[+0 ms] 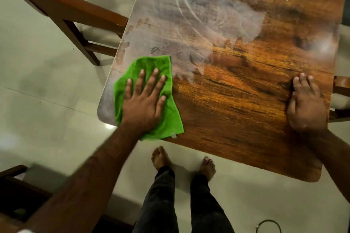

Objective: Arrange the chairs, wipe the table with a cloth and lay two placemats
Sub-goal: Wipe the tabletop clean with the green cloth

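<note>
The table (pixel 246 109) carries a hazy, streaked film from 9 to 12 o'clock, probably damp wiping marks. The wood from 2 to 6 looks untouched, so wiping seems about half done. One chair (pixel 62 9) stands at the table's 10 o'clock edge, a second chair (pixel 341 85) at 3 and a third chair (pixel 17 191) well off toward 8; whether they are settled I cannot tell. No placemats show, so that step remains. The cloth (pixel 151 62) lies at the 8 o'clock corner under the left hand (pixel 144 100), whose fingers are straight, spread and pressing. The right hand (pixel 306 108) rests flat at 4, holding nothing.
</note>
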